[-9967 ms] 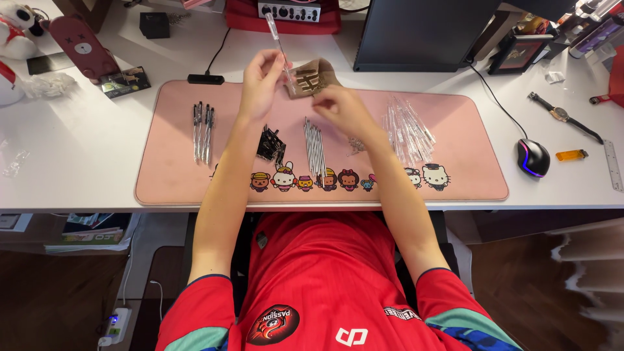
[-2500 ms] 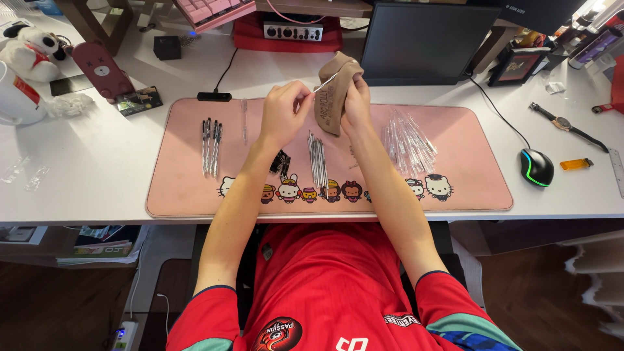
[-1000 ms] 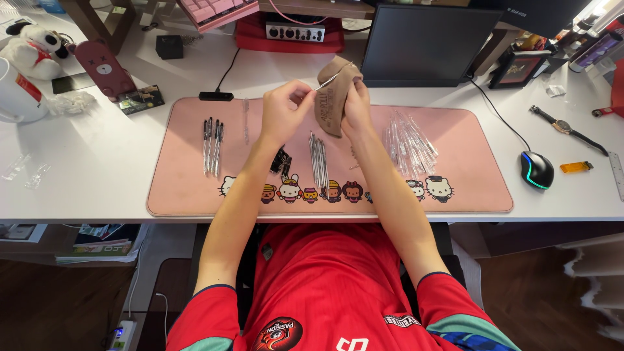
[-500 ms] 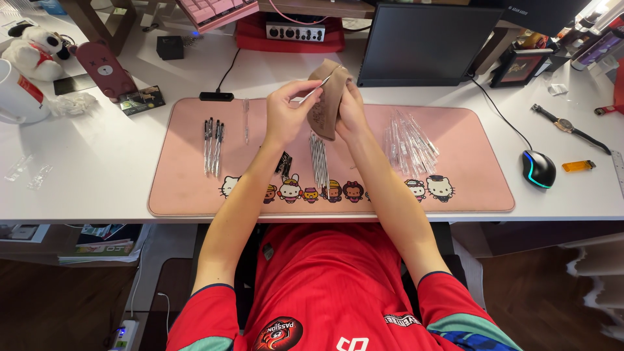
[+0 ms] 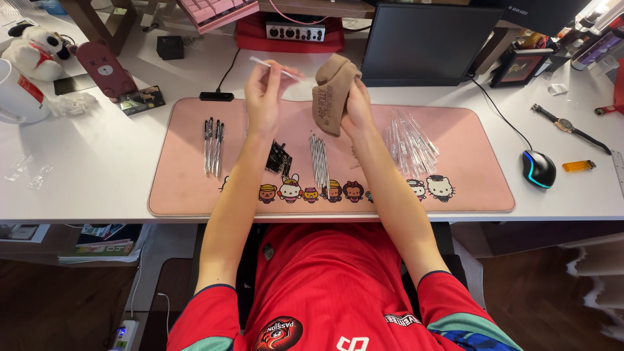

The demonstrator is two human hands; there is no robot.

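My left hand [image 5: 263, 91] is raised over the pink desk mat [image 5: 195, 182] and pinches a thin clear pen tube [image 5: 276, 68] that points left and right. My right hand [image 5: 356, 107] holds a bunched tan cloth [image 5: 331, 91] just to the right of that tube. Below the hands, on the mat, lie a row of thin pen refills [image 5: 318, 159], a small pile of black clips [image 5: 279, 157], a few assembled black pens [image 5: 213, 136] on the left and a heap of clear pen tubes [image 5: 409, 136] on the right.
A dark monitor [image 5: 429, 42] stands behind the mat, with a red audio box [image 5: 289, 31] and pink keyboard [image 5: 218, 10]. A mouse [image 5: 539, 168], orange lighter [image 5: 578, 166] and wristwatch [image 5: 562, 123] lie at right. A white mug [image 5: 18, 94], plush toy [image 5: 39, 45] and brown phone case [image 5: 107, 68] sit at left.
My left hand has drawn the clear tube out leftwards, away from the tan cloth. The right hand keeps the cloth at about the same place.
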